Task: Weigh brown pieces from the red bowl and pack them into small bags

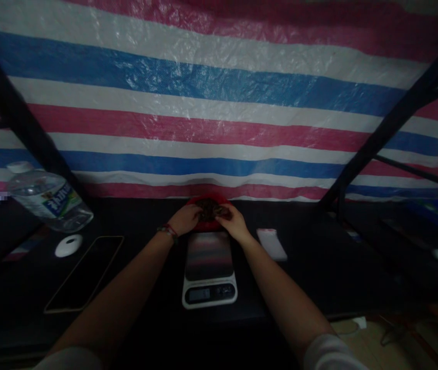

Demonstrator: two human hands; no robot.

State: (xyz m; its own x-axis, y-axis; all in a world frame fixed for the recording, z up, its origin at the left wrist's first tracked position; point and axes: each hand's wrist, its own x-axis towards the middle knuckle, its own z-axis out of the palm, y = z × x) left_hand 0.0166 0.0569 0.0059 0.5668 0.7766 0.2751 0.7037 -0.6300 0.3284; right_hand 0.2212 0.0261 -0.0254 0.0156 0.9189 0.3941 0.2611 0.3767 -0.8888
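A red bowl (208,226) at the back of the black table holds a heap of small dark brown pieces (205,209); their kind is too dim to make out. My left hand (185,220) reaches in over the bowl's left side, its fingertips hidden among the pieces. From the right, my right hand (233,223) has its fingers closed around some of the brown pieces at the bowl's right side. Just in front of the bowl, between my forearms, lies a white kitchen scale (209,267) with a shiny plate and a small display.
Left of my arm are a large clear plastic bottle (51,198), a white oval object (68,245) and a dark phone (86,272). Small clear plastic bags (272,244) lie right of the scale. A striped plastic sheet (203,123) hangs behind, with slanting black frame bars (388,121) at both sides.
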